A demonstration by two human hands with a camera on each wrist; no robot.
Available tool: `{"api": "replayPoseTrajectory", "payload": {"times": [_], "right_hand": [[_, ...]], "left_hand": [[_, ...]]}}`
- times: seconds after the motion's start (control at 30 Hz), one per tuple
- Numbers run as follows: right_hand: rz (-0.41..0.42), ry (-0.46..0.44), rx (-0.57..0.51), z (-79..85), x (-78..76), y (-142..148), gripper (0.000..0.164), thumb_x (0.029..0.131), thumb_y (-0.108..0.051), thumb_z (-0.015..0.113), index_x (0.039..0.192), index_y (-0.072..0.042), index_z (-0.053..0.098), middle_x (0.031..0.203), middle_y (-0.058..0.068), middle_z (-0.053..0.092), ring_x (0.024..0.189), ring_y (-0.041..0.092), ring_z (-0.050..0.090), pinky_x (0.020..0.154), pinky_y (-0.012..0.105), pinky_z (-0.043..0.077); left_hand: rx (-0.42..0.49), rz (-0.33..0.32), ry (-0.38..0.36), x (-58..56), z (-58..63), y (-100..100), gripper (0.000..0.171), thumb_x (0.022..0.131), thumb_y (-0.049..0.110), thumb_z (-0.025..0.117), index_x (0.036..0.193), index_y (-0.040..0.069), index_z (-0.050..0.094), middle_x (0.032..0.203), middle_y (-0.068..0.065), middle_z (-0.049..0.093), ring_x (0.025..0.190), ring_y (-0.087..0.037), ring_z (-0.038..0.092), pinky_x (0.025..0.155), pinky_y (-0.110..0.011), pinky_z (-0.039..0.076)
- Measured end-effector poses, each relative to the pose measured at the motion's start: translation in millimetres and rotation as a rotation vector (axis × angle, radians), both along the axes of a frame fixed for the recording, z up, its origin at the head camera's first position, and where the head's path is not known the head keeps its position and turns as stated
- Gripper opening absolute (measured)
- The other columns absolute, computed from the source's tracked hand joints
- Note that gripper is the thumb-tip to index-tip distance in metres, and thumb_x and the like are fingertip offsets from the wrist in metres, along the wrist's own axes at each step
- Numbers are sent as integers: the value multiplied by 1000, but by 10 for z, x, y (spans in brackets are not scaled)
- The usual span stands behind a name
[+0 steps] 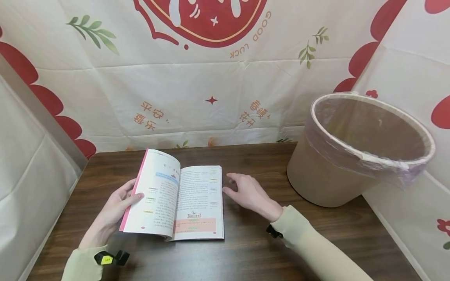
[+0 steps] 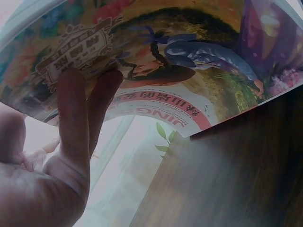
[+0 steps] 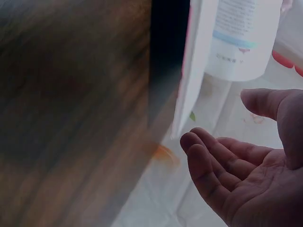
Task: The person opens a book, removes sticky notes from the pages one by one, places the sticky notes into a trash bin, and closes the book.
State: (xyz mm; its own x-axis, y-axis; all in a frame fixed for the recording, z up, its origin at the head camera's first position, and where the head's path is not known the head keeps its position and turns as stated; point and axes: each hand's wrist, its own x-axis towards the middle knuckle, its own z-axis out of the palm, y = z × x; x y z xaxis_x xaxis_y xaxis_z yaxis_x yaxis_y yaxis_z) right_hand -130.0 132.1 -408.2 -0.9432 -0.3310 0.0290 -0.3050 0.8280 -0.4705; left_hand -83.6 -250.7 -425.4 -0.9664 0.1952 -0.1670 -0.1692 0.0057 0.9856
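Observation:
An open book (image 1: 200, 195) lies on the table, its left half lifted and curving up. My left hand (image 1: 117, 205) grips that half at its outer edge, thumb on the printed page and fingers behind. In the left wrist view the fingers press against the colourful illustrated cover (image 2: 189, 52). My right hand (image 1: 249, 193) is just off the book's right edge, thumb and fingers apart with nothing between them. The right wrist view shows the same hand (image 3: 236, 175), palm up to the camera and fingers loosely bent, beside the page block (image 3: 194, 71).
A beige bin (image 1: 327, 175) lined with a clear purplish bag stands at the table's right. The dark wooden table (image 1: 197, 261) meets a white printed cloth (image 1: 211, 86) at the back, and more cloth hangs at both sides.

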Motion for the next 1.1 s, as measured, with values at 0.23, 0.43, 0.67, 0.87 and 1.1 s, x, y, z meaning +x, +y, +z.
{"api": "replayPoseTrajectory", "payload": {"times": [0.23, 0.43, 0.67, 0.87, 1.1], "right_hand": [[-32, -104, -30, -115, -31, -140, 56, 90, -38, 63, 133, -2, 57, 108, 7, 67, 71, 8, 58, 67, 26, 48], [-48, -156, -29, -192, -43, -202, 37, 90, -38, 62, 107, -5, 67, 72, -1, 61, 51, 11, 51, 48, 26, 41], [-58, -257, -101, -282, -54, -267, 30, 90, -35, 61, 101, -8, 69, 61, -4, 58, 47, 11, 52, 44, 24, 37], [-89, -307, -267, -261, -89, -303, 26, 90, -27, 63, 100, -4, 68, 70, -3, 64, 58, 15, 60, 50, 26, 45], [-172, -344, -469, -138, -99, -119, 28, 90, -17, 65, 109, 4, 66, 79, 3, 68, 65, 16, 65, 63, 39, 56]], "left_hand": [[-5, 6, -3, 12, -3, -20, 68, 95, 18, 60, 150, 7, 23, 111, 0, 69, 94, -30, 68, 75, -42, 54], [6, 7, 12, 9, -41, -47, 67, 95, 17, 60, 150, 7, 23, 112, -1, 69, 94, -30, 68, 75, -43, 53], [42, 21, 40, 20, -73, -69, 61, 95, 14, 59, 148, 8, 28, 112, -1, 68, 94, -30, 67, 75, -44, 53], [73, 19, 55, 35, -49, -16, 60, 95, 12, 59, 147, 6, 28, 114, -2, 68, 95, -30, 68, 76, -42, 53], [46, 42, 29, 20, -98, 117, 67, 94, 16, 61, 149, 2, 26, 112, -2, 68, 94, -28, 68, 76, -40, 54]]}}
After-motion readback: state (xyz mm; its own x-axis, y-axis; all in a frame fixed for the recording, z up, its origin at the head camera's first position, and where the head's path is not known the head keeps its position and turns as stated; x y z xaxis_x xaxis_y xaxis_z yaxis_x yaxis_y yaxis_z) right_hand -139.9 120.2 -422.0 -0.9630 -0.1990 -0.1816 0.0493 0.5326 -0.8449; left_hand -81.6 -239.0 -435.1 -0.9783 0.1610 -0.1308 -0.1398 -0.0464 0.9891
